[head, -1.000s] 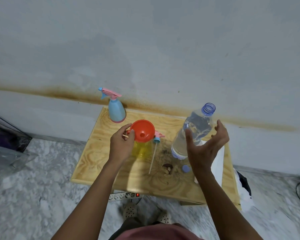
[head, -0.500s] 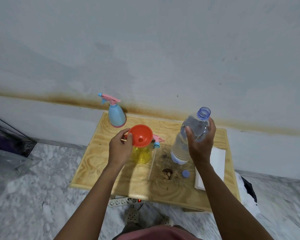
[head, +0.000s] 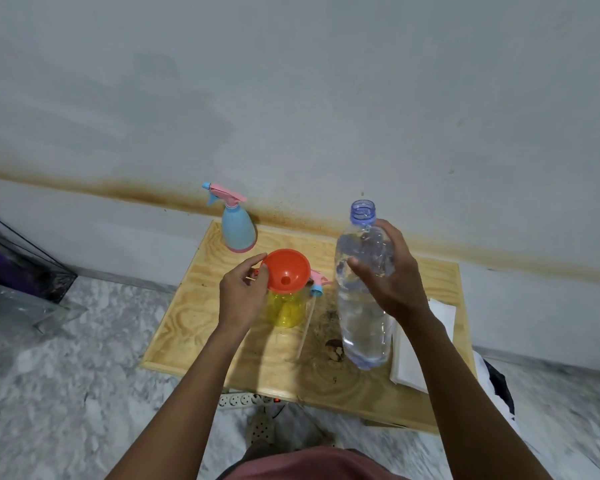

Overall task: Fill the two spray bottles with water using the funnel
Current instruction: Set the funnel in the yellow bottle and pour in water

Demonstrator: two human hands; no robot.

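The right hand (head: 392, 282) covers the upper middle of the water bottle (head: 364, 306), fingers wrapped round it; it is uncapped, upright at centre right, roughly two-thirds full, and whether its base touches the table (head: 194, 306) is hard to tell. The left hand (head: 241, 299) hides the left side of the yellow bottle (head: 286, 310), pinching the rim of the orange funnel (head: 286, 270) seated in its neck; how much it holds is unclear. Its sprayer (head: 317, 282) lies half hidden behind. The blue bottle (head: 238, 230) stands capped above, contents unseen.
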